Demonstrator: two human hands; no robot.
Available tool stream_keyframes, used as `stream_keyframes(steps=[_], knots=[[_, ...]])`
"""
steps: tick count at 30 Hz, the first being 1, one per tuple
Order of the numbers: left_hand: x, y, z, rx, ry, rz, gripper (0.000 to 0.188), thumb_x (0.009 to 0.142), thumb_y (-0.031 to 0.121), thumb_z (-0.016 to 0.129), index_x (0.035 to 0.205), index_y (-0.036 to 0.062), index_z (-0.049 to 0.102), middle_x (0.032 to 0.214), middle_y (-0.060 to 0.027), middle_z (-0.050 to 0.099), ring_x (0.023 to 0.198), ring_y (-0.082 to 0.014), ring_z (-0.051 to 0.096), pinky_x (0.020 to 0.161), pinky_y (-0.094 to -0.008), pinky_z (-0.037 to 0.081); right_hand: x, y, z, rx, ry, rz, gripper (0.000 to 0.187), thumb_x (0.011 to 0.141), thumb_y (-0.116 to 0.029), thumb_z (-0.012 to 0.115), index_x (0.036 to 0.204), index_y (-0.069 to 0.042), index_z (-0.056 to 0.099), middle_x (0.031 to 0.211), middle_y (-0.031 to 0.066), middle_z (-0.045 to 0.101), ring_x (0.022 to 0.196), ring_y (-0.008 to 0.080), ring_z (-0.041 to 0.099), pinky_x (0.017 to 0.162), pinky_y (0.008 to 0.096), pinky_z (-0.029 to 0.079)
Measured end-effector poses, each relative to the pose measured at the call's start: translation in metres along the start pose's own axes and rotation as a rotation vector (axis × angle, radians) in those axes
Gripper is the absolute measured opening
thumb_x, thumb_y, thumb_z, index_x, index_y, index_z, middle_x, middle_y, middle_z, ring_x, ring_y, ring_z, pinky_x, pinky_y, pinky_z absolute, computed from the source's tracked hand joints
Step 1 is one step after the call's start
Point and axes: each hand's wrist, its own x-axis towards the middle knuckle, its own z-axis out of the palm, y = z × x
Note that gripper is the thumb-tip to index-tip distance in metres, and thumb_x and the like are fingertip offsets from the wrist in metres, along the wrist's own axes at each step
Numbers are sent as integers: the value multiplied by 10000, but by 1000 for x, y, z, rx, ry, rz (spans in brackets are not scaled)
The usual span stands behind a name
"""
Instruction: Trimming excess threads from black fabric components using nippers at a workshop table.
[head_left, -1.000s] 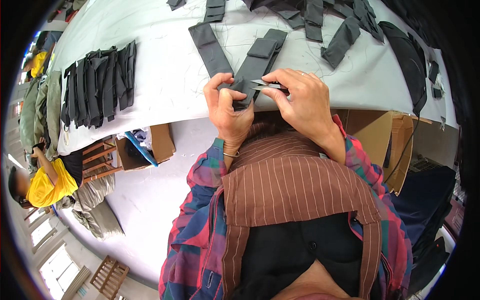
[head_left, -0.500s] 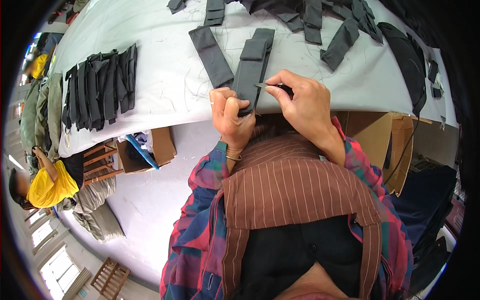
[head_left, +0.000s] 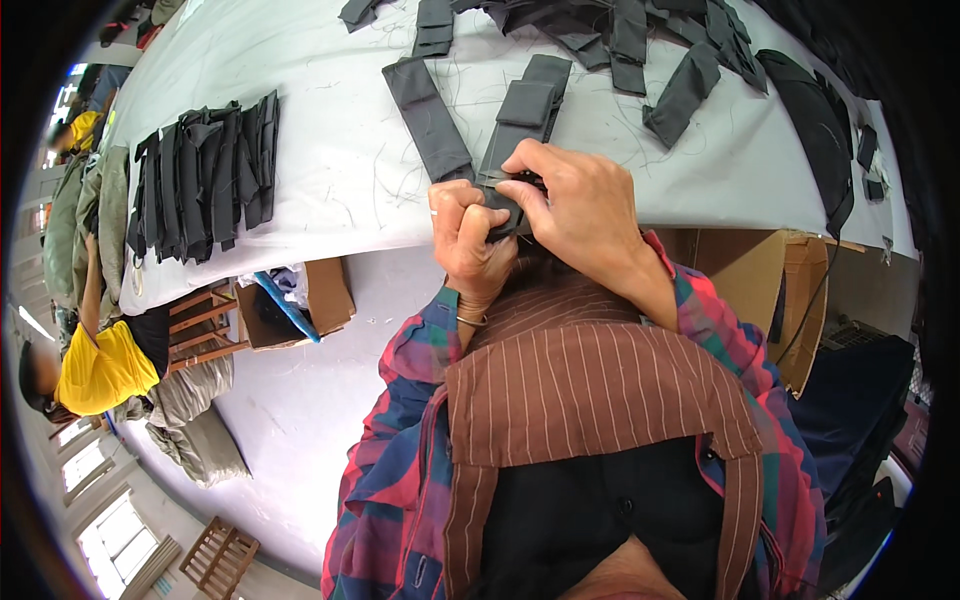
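Note:
A dark grey fabric strip (head_left: 525, 104) with a folded flap lies near the table's front edge, its near end in my left hand (head_left: 466, 238). That hand's fingers are curled closed around the cloth. Above the strip, my right hand (head_left: 588, 205) pinches a small pointed blade with a black handle (head_left: 487, 181); most of the tool is hidden by the fingers. The blade's tip lies across the strip, close to my left fingers. Just left of it, a second dark strip (head_left: 428, 115) rests flat, its near end beside my left knuckles.
A neat row of dark strips (head_left: 205, 180) lies on the white-covered table (head_left: 330, 120) at left. Loose strips (head_left: 590, 35) pile up at the back; a black fabric piece (head_left: 800, 130) is at right. Cartons (head_left: 325, 300) stand below. A person in yellow (head_left: 110, 365) works far left.
My right hand has moved left and the blade now crosses the strip. The held strip's far end has swung slightly right. The person in yellow has raised an arm.

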Motion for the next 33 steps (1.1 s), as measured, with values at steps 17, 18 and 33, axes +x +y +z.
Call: stream_keyframes(steps=[17,18,33], knots=[[31,14,-3,-718,43,-745,228,803,-52,672,869,20,466,958,-79,539,726,-101,566,550,-215,505,4,13,-14,292,114,-12,144,792,-206,678,892,-105,657,784,37,665,643,205,608,552,301,449],[32,15,-2,-716,46,-733,229,806,-46,674,864,19,462,985,-95,550,739,-103,572,551,-211,510,5,14,-13,293,117,-11,144,792,-206,678,892,-105,657,784,37,665,643,205,608,552,301,449],[35,13,0,-362,-94,-476,228,739,-87,685,808,17,494,934,-79,590,850,-130,559,745,-238,462,16,14,-22,417,75,-85,296,735,-140,723,1016,-76,657,844,90,663,676,198,611,626,291,482]])
